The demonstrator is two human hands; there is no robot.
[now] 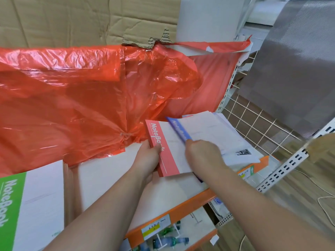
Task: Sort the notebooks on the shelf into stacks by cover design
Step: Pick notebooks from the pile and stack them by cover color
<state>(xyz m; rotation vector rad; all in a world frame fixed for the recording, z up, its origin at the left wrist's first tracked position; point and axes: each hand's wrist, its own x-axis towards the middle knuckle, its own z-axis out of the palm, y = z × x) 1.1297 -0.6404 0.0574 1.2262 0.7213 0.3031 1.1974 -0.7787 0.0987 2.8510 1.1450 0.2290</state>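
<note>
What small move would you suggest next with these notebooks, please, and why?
Probably slide the red notebook leftward with the left hand onto bare shelf beside the green stack: the right hand grips the blue notebook overlapping it, so the designs separate.

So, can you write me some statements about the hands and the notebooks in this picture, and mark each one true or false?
1. The left hand holds a red-banded notebook. True.
2. The right hand holds nothing. False: its fingers grip a blue-banded notebook.
3. A green-banded notebook lies at the lower left of the shelf, away from both hands. True.
4. The plastic bag behind the notebooks is blue. False: it is red.
</note>
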